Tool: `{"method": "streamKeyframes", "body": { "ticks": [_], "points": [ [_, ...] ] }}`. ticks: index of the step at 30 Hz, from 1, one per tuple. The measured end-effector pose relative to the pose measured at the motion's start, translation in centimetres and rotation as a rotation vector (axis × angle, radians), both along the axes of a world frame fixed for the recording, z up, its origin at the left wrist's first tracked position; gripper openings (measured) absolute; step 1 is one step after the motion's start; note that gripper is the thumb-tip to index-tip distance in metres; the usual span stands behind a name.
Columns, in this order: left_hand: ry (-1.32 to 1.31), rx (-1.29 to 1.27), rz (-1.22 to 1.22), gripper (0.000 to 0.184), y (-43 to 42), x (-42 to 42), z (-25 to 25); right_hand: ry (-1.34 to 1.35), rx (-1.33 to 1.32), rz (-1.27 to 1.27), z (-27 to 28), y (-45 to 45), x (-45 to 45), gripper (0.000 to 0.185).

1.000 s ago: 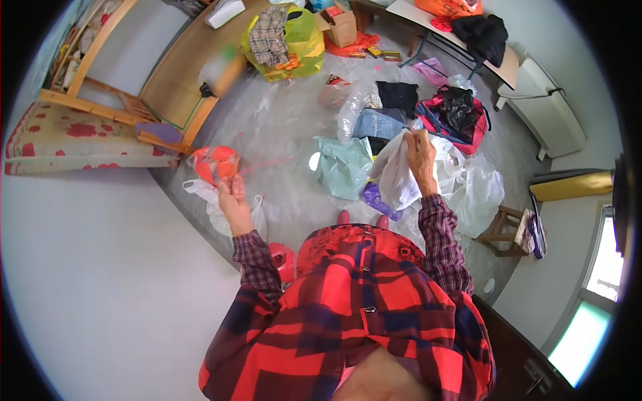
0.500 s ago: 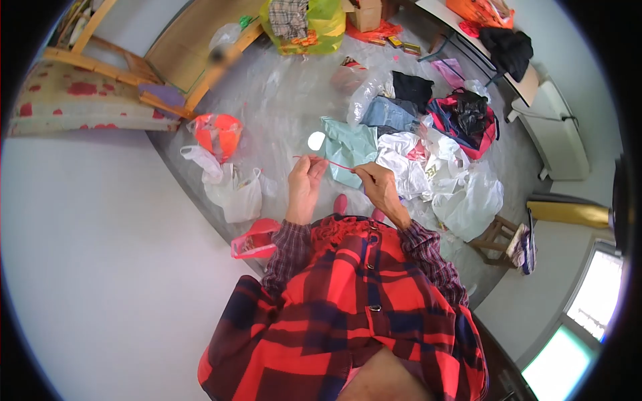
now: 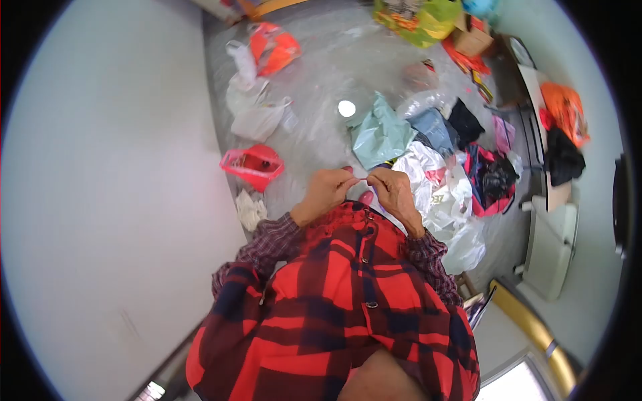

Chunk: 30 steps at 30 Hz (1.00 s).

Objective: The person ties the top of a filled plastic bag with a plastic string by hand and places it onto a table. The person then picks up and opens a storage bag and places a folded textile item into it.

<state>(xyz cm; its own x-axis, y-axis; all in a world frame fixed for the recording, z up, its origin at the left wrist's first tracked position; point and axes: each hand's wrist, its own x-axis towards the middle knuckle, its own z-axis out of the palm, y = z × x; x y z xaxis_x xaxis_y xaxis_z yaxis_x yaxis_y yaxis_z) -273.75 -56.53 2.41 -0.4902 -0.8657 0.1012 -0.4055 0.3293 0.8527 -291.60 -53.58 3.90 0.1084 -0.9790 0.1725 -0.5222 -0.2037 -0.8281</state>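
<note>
My left hand (image 3: 325, 194) and my right hand (image 3: 396, 195) are close together in front of my body, fingers pinched. Between the fingertips runs a short bit of thin red string (image 3: 362, 179), held at both ends. Just beyond the hands a pale green plastic bag (image 3: 381, 136) lies on the floor. White cloth and bags (image 3: 449, 200) are spread to the right of my right hand. A red open bag (image 3: 255, 167) stands on the floor to the left of my left hand.
White plastic bags (image 3: 257, 119) and an orange bag (image 3: 275, 50) lie along the left wall. Folded jeans (image 3: 433, 129) and a pink-and-black backpack (image 3: 490, 179) are at the right. A yellow-green bag (image 3: 425, 21) and a cardboard box (image 3: 472, 40) stand farther back.
The hands have come closer together and nearer my body, with the red string between them shorter. The view has turned, showing more of the left wall. Earlier, the hands were wide apart.
</note>
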Motion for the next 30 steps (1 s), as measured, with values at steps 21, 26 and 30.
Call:
{"method": "streamKeyframes", "body": {
  "ticks": [21,26,30],
  "points": [
    [0.904,0.712,0.453,0.028,3.4,5.6,2.2,-1.518,0.965,0.350,1.6,-1.9,9.2,0.024],
    [0.474,0.664,0.314,0.031,0.5,9.4,2.4,-0.776,0.644,-0.101,1.4,0.0,10.7,0.022],
    [0.202,0.552,0.121,0.032,-0.5,12.1,2.1,-0.862,0.491,-0.241,0.0,2.4,13.5,0.021]
  ]
}}
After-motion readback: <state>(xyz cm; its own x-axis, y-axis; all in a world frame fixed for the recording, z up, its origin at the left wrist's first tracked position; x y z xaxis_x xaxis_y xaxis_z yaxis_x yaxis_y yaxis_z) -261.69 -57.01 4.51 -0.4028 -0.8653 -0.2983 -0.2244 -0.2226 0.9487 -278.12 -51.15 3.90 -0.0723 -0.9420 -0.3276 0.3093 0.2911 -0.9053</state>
